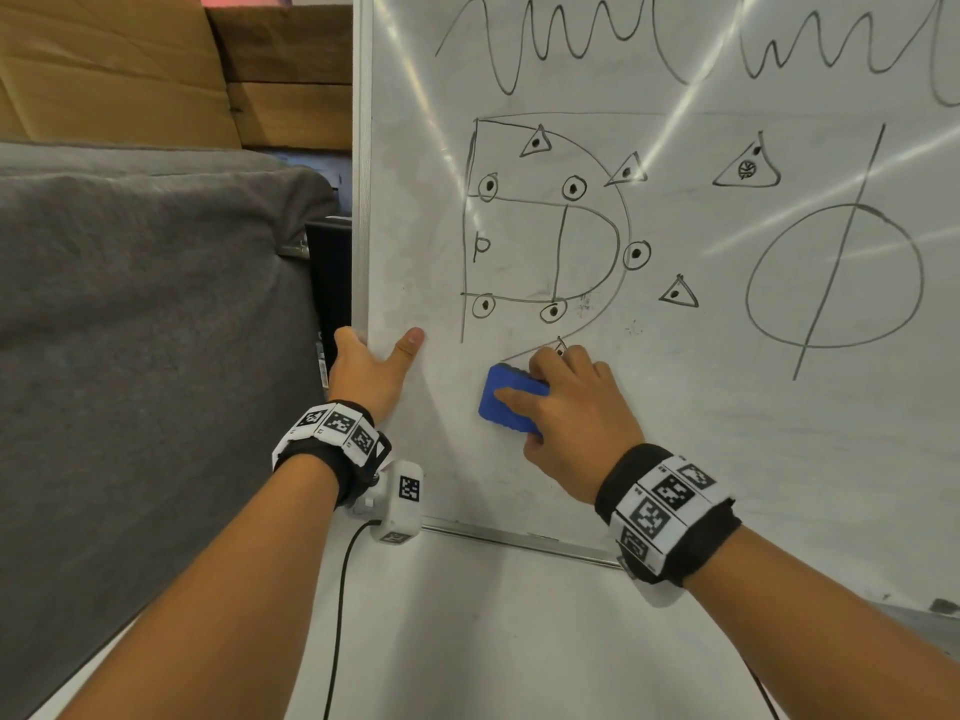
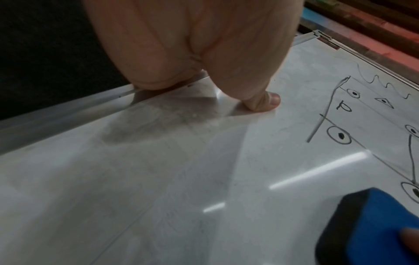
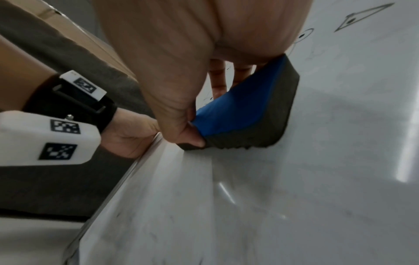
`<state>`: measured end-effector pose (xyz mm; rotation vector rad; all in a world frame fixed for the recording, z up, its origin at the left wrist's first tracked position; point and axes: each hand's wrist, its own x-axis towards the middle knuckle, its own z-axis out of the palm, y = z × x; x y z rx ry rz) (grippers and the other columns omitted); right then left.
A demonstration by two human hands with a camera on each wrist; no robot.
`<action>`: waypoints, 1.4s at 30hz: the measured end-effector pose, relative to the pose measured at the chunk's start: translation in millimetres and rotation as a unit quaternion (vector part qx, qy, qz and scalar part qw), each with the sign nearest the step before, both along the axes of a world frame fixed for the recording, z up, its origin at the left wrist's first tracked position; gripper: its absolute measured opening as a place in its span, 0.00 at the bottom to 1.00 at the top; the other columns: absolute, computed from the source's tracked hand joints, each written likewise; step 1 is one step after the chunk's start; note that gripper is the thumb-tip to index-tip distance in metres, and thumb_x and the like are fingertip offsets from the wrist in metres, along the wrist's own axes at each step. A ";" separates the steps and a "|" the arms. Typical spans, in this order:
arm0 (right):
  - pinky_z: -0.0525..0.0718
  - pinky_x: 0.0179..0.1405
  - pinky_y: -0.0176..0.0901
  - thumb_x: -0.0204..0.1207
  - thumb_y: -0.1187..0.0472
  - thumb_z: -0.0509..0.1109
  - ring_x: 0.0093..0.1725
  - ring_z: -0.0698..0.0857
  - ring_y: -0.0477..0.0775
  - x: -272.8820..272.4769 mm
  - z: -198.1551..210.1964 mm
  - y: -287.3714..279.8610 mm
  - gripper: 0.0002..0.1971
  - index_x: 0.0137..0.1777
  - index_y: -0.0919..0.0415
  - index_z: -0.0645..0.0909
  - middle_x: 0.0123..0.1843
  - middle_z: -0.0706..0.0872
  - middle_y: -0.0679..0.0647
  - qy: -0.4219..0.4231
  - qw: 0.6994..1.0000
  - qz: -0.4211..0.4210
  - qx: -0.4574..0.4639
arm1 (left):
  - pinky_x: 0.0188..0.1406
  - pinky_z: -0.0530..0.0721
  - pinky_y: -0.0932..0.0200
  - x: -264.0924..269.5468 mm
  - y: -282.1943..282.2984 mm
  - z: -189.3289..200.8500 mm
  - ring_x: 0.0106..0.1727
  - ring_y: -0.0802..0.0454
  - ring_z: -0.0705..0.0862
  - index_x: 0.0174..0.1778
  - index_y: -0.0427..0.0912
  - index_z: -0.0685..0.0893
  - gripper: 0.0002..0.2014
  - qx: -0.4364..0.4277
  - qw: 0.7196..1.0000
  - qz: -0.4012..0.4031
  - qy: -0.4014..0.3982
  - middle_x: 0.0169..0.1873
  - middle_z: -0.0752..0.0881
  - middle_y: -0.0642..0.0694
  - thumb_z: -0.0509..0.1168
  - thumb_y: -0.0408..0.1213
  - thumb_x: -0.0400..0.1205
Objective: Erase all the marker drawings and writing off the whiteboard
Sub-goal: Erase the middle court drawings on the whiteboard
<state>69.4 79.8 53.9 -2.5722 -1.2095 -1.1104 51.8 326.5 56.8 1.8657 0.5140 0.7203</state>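
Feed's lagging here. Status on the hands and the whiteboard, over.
Left hand grips the whiteboard edge. Right hand presses blue eraser below the court sketch. Drawings mostly remain. Nothing blocking.

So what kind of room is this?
Probably a storage or work room, not a classroom: a whiteboard stands propped beside stacked cardboard boxes and something draped in grey cloth.

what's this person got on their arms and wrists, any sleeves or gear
No sleeves: both forearms are bare. Each wrist carries a black strap ringed with white tiles printed with black square tag markers. Under the left wrist hangs a white boxy camera housing bearing the same kind of markers, with a thin black cable trailing down from it. The left hand and right hand wear no gloves.
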 end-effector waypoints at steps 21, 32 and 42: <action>0.76 0.44 0.57 0.57 0.61 0.83 0.50 0.77 0.67 2.5 10.9 7.0 0.28 0.61 0.52 0.86 0.55 0.79 0.59 -0.003 1.000 -0.009 0.025 | 0.74 0.70 0.27 -8.5 -29.5 -1.0 0.78 0.35 0.70 0.81 0.44 0.64 0.43 0.019 0.994 0.111 0.006 0.76 0.72 0.39 0.68 0.66 0.77; 0.76 0.46 0.58 0.59 0.60 0.81 0.51 0.76 0.66 2.3 19.9 -31.1 0.26 0.61 0.51 0.86 0.54 0.78 0.59 -0.009 0.998 -0.041 0.039 | 0.81 0.58 0.31 -19.9 -63.2 10.4 0.86 0.44 0.51 0.87 0.51 0.56 0.44 0.266 0.962 0.043 -0.049 0.86 0.53 0.46 0.72 0.48 0.77; 0.80 0.42 0.56 0.57 0.59 0.83 0.47 0.77 0.64 3.7 5.0 -50.6 0.28 0.61 0.53 0.86 0.51 0.78 0.58 0.008 0.999 -0.009 0.034 | 0.83 0.53 0.28 -23.6 -80.0 0.2 0.87 0.44 0.32 0.84 0.58 0.28 0.69 0.336 0.940 -0.023 0.050 0.86 0.30 0.49 0.80 0.58 0.66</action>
